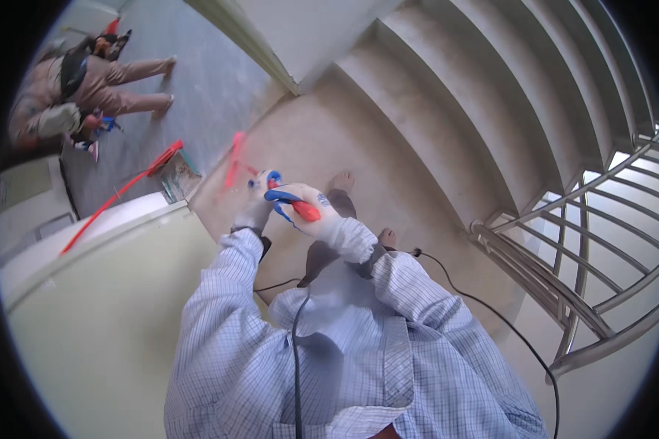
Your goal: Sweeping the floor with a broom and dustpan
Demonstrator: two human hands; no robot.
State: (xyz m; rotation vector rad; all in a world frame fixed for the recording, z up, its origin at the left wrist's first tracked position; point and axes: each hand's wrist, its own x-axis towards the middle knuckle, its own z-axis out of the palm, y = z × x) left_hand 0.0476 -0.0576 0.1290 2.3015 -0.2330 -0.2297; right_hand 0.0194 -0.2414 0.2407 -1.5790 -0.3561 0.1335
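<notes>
Both of my hands wear whitish work gloves with blue palms. My right hand (pixel 306 202) is closed around the red handle (pixel 307 212) of a long tool, whose rounded end sticks out towards me. Just beyond it, my left hand (pixel 262 184) also grips the red tool. Farther out is a blurred red part (pixel 234 159), apparently the same tool's far end, near the doorway threshold. Motion blur and the gloves hide how the parts join and what kind of tool it is.
A co-worker (pixel 104 82) stands in the room at left. A red pole (pixel 121 192) leans by a dustpan-like scoop (pixel 180 174) at the wall end (pixel 110 247). Concrete stairs (pixel 417 110) rise at right beside a metal railing (pixel 571 274). Black cords (pixel 505 311) hang near me.
</notes>
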